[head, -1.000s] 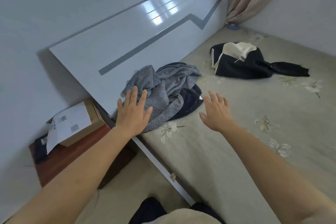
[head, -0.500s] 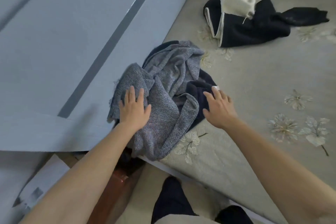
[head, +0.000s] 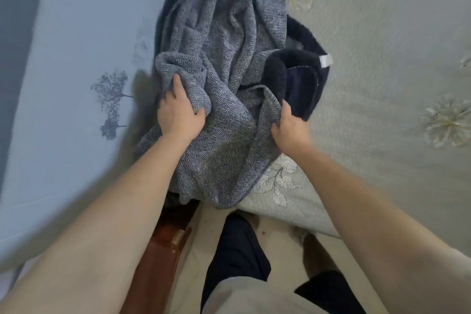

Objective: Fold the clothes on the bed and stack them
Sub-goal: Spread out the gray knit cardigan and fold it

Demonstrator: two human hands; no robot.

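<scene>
Clothes in view number two: one grey knit sweater, crumpled in a heap on the bed and touching the headboard, and one dark fleecy garment with a white tag, tucked under the sweater's edge on the side away from the headboard. A corner of the sweater hangs over the bed's edge nearest the person. Both hands are on the sweater. The left hand, on the headboard side, has its fingers curled into a bunched fold of the knit with the thumb pinching the cloth. The right hand, farther from the headboard, grips the sweater's other edge just beside the dark garment, its fingers closed round the cloth. Half a second ago both hands lay flat with straight fingers on the heap; now they clutch it. A third garment, black and cream, lay farther along the headboard then and is now out of view.
</scene>
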